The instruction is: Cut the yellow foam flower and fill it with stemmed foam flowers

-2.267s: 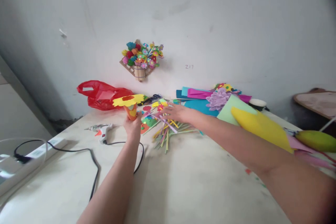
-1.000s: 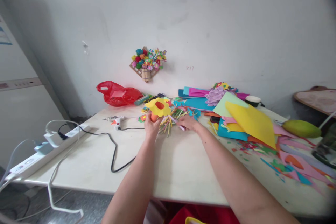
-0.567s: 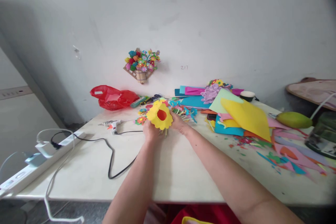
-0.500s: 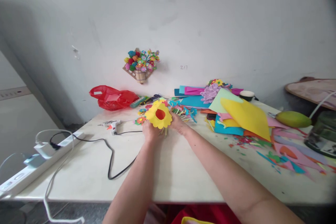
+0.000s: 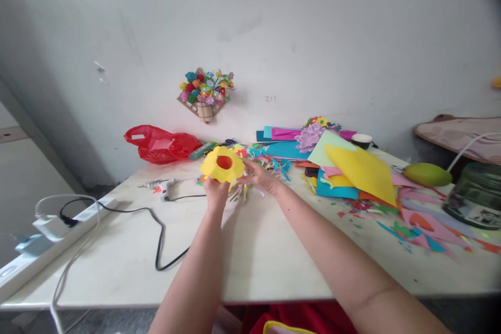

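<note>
My left hand (image 5: 215, 191) is closed round the base of a yellow foam flower (image 5: 222, 164) with a red centre, held up above the white table (image 5: 250, 250). My right hand (image 5: 261, 177) lies just right of it, fingers stretched out over a heap of coloured foam strips and small cut-out flowers (image 5: 256, 164). Its fingertips touch the heap beside the yellow flower.
A glue gun (image 5: 162, 189) with a black cord (image 5: 158, 237) lies to the left, near a white power strip (image 5: 43, 250). A red plastic bag (image 5: 160, 143) sits by the wall. Foam sheets (image 5: 358, 169), scraps, a green mango (image 5: 426, 174) and a dark jar (image 5: 477, 195) fill the right side.
The left hand has lifted and tilted the yellow flower so its face shows. The right hand drew back from the far pile to the strips beside the flower and spread its fingers.
</note>
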{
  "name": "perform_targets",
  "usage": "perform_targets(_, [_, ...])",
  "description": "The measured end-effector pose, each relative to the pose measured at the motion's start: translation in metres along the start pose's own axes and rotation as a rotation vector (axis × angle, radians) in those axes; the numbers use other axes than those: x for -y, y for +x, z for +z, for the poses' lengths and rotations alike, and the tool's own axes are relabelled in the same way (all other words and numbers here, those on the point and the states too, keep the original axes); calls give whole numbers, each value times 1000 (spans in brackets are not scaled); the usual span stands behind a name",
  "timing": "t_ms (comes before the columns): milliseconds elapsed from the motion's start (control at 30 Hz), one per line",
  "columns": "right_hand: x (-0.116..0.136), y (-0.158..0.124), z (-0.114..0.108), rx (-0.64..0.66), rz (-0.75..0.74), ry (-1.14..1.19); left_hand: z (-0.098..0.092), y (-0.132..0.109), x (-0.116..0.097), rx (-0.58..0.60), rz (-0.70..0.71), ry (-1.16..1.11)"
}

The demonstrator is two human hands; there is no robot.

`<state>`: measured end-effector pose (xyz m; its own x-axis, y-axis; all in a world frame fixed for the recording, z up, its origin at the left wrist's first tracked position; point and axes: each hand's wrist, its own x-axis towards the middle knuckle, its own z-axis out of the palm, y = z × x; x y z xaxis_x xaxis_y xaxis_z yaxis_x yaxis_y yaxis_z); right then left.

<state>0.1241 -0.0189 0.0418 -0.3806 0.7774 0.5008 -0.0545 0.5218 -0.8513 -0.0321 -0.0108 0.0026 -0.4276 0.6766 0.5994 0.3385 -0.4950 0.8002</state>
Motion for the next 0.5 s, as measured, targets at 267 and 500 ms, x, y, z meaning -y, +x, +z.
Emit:
perform_targets(267, [-40,1,-34,-445,364,-295,-7,8,-10,-209,-284,-164])
perform_targets(500, [-17,9,-4,-228,345,-958,-4,7,-12,-166,-290,-245])
